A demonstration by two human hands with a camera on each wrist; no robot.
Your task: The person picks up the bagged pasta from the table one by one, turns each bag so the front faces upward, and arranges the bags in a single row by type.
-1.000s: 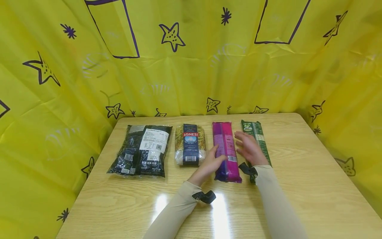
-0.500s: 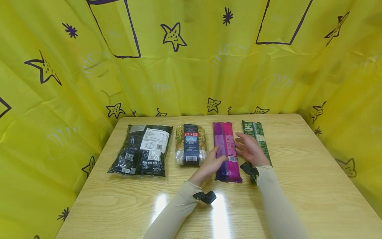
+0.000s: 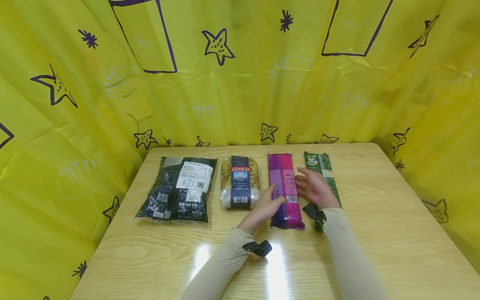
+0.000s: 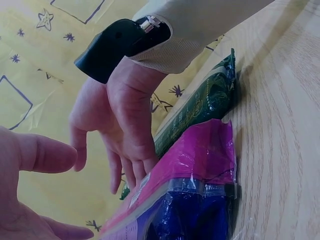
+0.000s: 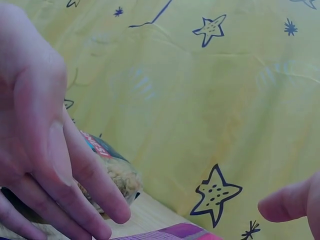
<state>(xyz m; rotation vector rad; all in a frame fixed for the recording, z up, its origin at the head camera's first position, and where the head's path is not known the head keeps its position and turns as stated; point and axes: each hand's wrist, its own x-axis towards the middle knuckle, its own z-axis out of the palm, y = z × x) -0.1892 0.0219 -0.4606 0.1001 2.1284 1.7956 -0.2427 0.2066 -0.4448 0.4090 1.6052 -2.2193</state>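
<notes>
A long pink and purple plastic packet [image 3: 286, 214] lies flat on the wooden table, between my two hands. Along its left edge is my left hand [image 3: 264, 206], thumb and fingers spread, with the thumb reaching over the packet. My right hand [image 3: 315, 189] is at the right edge with fingers loosely bent, overlapping a slim green packet [image 3: 325, 166] in the head view. The left wrist view has the packet's pink and blue end [image 4: 195, 160] low between the hands. From the right wrist, the left fingers [image 5: 85, 170] hang close over the packet's purple edge [image 5: 180, 232].
Left of the pink packet stands a clear bag of AGNESI pasta [image 3: 240, 179] with a dark blue label. Further left lies a large black bag [image 3: 176, 189] with white labels. A yellow patterned curtain [image 3: 240, 96] surrounds the back and sides of the table [image 3: 150, 258].
My right hand has shifted very slightly, its fingers now a little closer to the pink packet's edge. The left hand and all the packets stay where they were.
</notes>
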